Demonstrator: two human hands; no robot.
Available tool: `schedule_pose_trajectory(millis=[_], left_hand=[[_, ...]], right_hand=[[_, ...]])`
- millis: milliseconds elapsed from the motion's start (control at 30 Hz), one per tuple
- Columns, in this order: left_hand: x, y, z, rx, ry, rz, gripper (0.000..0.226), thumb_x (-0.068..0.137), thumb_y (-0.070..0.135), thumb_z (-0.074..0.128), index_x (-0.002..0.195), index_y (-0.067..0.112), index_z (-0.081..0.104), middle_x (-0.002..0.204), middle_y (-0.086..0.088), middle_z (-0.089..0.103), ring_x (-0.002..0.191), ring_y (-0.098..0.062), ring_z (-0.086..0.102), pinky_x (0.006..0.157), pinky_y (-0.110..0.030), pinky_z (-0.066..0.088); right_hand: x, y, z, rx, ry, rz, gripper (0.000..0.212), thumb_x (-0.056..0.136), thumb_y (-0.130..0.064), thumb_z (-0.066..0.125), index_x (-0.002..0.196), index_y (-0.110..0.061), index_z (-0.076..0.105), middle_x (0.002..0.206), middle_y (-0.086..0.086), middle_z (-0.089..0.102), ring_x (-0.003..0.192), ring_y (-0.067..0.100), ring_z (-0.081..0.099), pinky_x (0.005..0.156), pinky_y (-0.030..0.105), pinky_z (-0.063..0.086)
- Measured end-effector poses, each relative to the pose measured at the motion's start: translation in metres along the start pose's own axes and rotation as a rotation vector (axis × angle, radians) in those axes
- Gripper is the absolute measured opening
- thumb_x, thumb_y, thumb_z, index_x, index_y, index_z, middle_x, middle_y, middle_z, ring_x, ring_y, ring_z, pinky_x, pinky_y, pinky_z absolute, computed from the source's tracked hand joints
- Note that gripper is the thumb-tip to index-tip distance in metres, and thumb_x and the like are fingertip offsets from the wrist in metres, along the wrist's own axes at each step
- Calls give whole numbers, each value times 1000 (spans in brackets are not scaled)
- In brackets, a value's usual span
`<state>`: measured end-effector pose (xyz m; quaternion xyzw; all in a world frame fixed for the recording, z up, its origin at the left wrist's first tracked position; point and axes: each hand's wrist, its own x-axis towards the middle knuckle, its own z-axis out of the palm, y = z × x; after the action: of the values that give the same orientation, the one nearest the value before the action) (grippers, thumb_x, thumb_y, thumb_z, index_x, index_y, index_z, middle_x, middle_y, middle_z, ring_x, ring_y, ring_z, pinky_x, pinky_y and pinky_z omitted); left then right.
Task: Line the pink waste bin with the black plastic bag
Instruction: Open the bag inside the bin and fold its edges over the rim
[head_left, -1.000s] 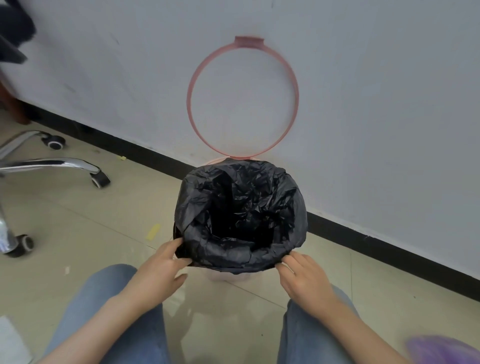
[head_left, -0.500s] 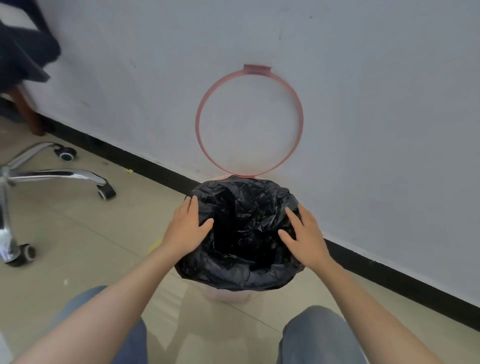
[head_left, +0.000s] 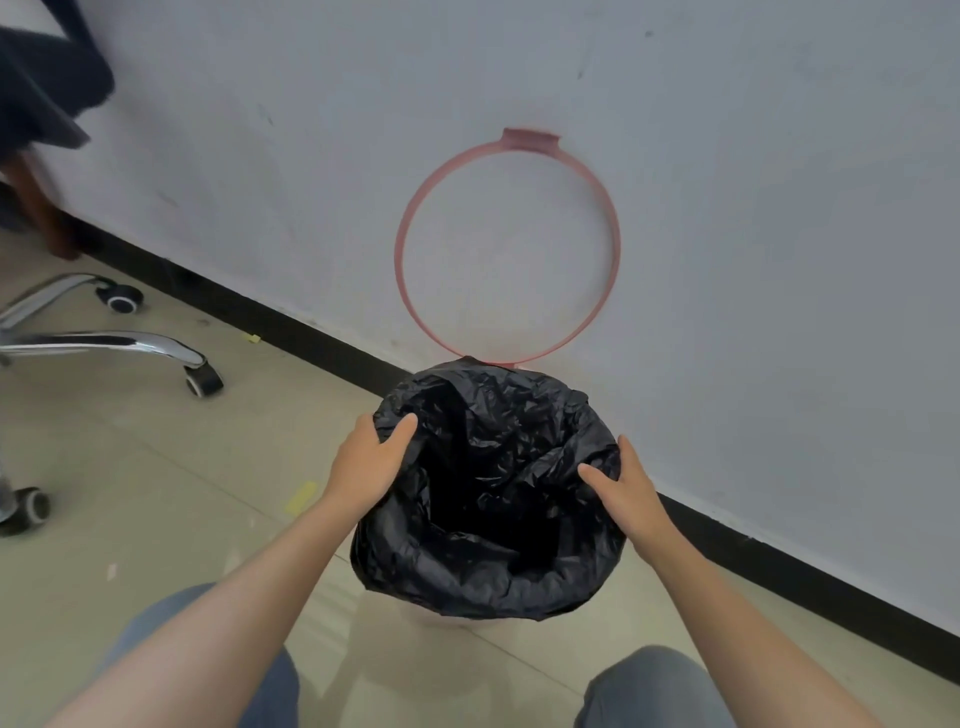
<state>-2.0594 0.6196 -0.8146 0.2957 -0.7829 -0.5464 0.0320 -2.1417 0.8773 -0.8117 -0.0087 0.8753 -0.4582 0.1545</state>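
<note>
Head cam: both hands, left (head_left: 366, 465) and right (head_left: 626, 493), spread open on the black bag (head_left: 488, 499). Press its overhang evenly around the bin (head_left: 457, 621) rim, then drop the pink ring (head_left: 508, 249).

Both forearms reach forward; left hand (head_left: 370, 462) and right hand (head_left: 626, 488) seemingly rest open, thumbs inward.

No text, label, brand, number or sign can be read on anything in view.
</note>
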Motion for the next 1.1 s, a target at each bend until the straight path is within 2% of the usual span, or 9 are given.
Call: schedule_pose_trajectory(millis=[233,333,400,467,567,633,733,900,1100], left_hand=[[-16,-13,-3,-37,-13,-58,50,87,58,33,112,15,42,88,3,54,74,-10,50,60,-27,37],[-22,-15,-8,216,73,-42,56,87,59,31,117,13,45,90,2,57,83,-19,55,66,-35,40],[-19,-12,-10,482,190,39,61,88,57,32,128,11,38,119,-10,54,106,-30,50,78,-39,42],[-12,-5,-6,587,203,183,62,90,51,36,136,11,27,139,-13,39,125,-32,36,91,-43,40],[-3,0,5,677,55,353,65,92,45,36,143,11,15,151,-10,25,137,-26,23,108,-41,29],[0,-3,8,732,-4,375,67,92,46,36,144,11,10,153,-8,23,138,-25,24,109,-40,30],[3,-5,7,733,-43,370,71,90,48,40,144,13,11,151,-7,25,133,-26,33,102,-40,40],[1,-3,6,734,-65,350,79,85,53,48,143,13,12,149,-8,28,129,-27,36,98,-40,42],[1,-2,6,735,-69,309,82,83,58,46,142,11,13,138,-16,37,120,-31,43,92,-40,45]], right_hand=[[-20,11,-14,210,-57,106,73,87,-29,60,145,-23,15,153,2,25,135,25,34,111,44,31],[-27,16,-22,94,-81,109,70,89,-30,57,144,-21,15,154,4,23,138,24,27,114,45,25],[-26,8,-25,-364,3,-77,65,91,-32,52,144,-16,18,152,10,24,139,26,23,114,42,22],[-23,-10,-20,-846,133,-524,58,88,-30,55,138,-10,32,146,17,35,136,33,32,109,46,30],[-7,-31,12,-1218,-1,-924,62,81,-35,62,135,-13,41,144,12,42,134,32,38,106,51,34],[10,-38,35,-1235,-159,-820,65,91,-39,44,144,-16,15,156,7,14,144,24,11,117,45,12],[35,-40,51,-1157,-149,-634,68,94,-40,38,145,-14,2,158,6,4,145,22,1,117,42,7],[47,-35,61,-1085,31,-566,69,90,-44,41,144,-15,10,154,10,15,142,28,10,113,52,13],[56,-62,39,-869,-148,-375,60,89,-46,46,140,-21,29,151,8,24,138,27,20,112,44,20]])
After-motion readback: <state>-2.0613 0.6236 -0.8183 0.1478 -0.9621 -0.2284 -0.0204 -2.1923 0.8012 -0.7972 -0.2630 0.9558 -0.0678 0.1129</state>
